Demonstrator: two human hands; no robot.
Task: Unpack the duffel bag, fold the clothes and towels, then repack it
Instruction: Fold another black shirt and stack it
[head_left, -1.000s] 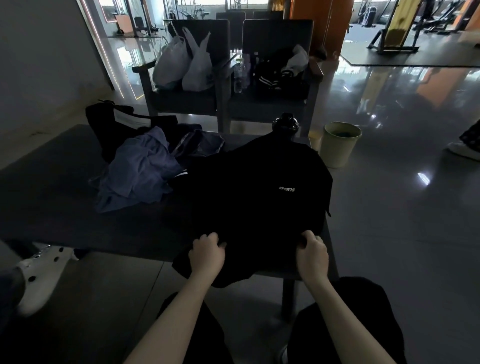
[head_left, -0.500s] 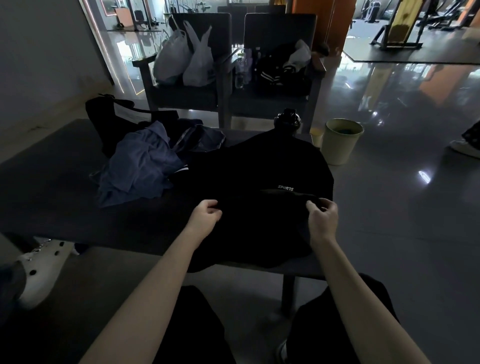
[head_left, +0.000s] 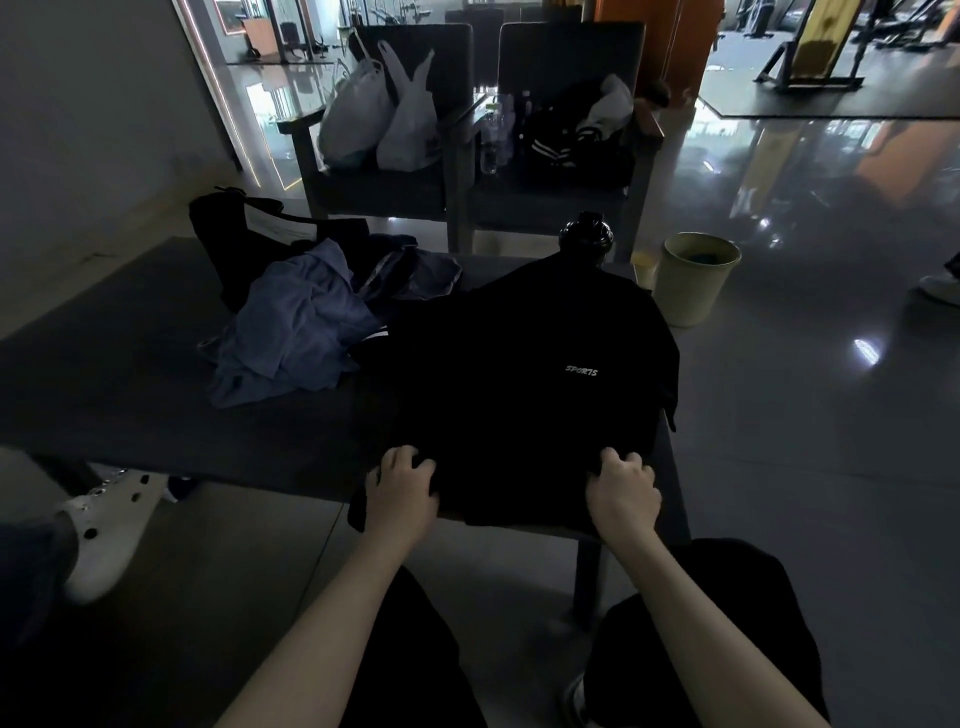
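Both fists are curled tight on cloth: my left hand and my right hand each grip the near hem of the black shirt, which spreads away from my knuckles over the table. Beyond my left hand lie crumpled blue clothes, and past them the duffel bag.

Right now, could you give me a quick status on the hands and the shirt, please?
Left hand and right hand grip shirt at near hem. Shirt spread on table. Blue clothes heaped left of it.
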